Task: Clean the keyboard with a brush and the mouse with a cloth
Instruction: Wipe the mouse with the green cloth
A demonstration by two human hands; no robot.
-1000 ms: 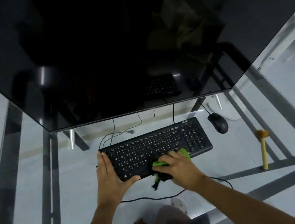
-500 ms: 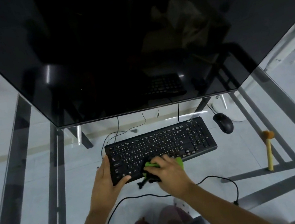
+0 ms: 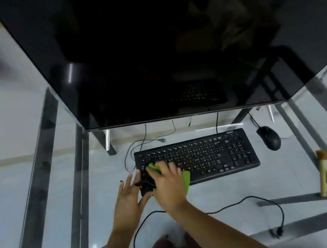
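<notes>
Low in the frame's centre, right hand [image 3: 167,185] grips a green brush [image 3: 186,180] on the keyboard [image 3: 218,153]'s left end; left hand [image 3: 128,195], fingers straight, steadies that edge.

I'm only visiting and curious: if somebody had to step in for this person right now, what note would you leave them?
Right hand: holds a green tool, seemingly the brush, on the left end of the keyboard.
Left hand: fingers straight, steadying the keyboard's left edge.
Mouse: right of the keyboard on the glass table, untouched.
A yellow-handled tool stands further right.
Done: keyboard cleaning is under way.
Left: finish the keys, then wipe the mouse; I cannot make out a cloth for certain.
</notes>
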